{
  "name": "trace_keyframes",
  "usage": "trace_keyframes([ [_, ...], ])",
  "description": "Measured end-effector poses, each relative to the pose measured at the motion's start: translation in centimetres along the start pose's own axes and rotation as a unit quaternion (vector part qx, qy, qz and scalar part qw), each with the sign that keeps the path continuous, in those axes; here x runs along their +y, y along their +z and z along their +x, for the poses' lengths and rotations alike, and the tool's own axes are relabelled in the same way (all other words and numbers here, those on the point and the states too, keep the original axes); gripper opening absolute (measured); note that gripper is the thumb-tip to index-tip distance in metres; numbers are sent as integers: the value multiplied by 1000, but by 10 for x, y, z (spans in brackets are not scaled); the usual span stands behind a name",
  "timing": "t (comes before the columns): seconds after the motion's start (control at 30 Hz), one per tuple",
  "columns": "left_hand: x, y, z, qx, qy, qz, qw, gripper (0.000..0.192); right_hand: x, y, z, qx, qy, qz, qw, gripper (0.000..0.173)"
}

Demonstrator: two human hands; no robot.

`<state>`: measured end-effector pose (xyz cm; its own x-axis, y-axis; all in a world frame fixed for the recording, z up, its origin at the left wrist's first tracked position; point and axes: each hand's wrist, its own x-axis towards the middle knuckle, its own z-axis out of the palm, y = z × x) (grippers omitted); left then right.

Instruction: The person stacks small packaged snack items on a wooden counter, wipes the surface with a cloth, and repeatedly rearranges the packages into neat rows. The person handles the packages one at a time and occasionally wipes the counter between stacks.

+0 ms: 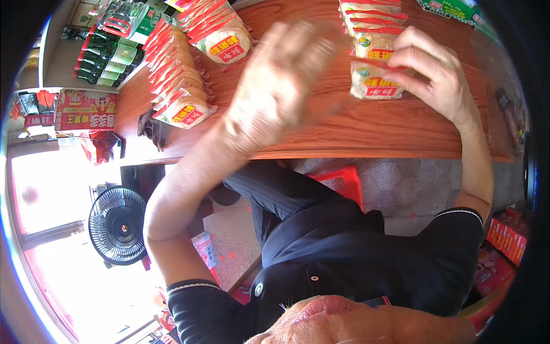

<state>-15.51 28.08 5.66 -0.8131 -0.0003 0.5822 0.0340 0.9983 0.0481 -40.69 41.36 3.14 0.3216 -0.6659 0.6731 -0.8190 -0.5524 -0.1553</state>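
My right hand (pixel 434 71) pinches the red top edge of a clear plastic packet of round, pale crackers (pixel 376 81). This packet stands at the near end of a row of like packets (pixel 374 21) on the right of the table. My left hand (pixel 279 77) is raised over the middle of the table, blurred by motion; its fingers look apart and nothing shows in it. To its left, two more rows of packets lie overlapped, one longer row (pixel 176 77) and one farther back (pixel 219 34).
The wooden table (pixel 343 133) ends just before my lap. A dark cloth (pixel 154 129) lies at its left edge. Green bottles (pixel 109 56) stand on a shelf at left, above a red carton (pixel 86 109). A black fan (pixel 118 225) and a red plastic stool (pixel 343 180) are below table height.
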Motion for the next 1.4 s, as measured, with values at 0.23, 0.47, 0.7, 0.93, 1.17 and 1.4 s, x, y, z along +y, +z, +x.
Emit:
trace_keyframes([
  [0.23,31,31,-1,-74,-84,-49,993,33,-14,3,5,17,-82,34,996,26],
  [0.47,-30,-14,-28,-88,-134,36,987,41,2,-2,0,50,-16,-18,998,20],
  [0.7,-111,-52,-74,-94,-163,176,966,41,13,4,-2,57,-9,-46,997,15],
  [0.93,-117,-52,-64,-38,-138,260,955,62,29,2,-9,99,27,-108,989,25],
  [1.17,-93,-36,-41,-101,-118,242,958,89,14,7,9,100,88,-144,981,33],
  [1.4,-105,-40,-54,-103,-132,260,951,97,36,0,-13,22,126,-75,989,42],
])
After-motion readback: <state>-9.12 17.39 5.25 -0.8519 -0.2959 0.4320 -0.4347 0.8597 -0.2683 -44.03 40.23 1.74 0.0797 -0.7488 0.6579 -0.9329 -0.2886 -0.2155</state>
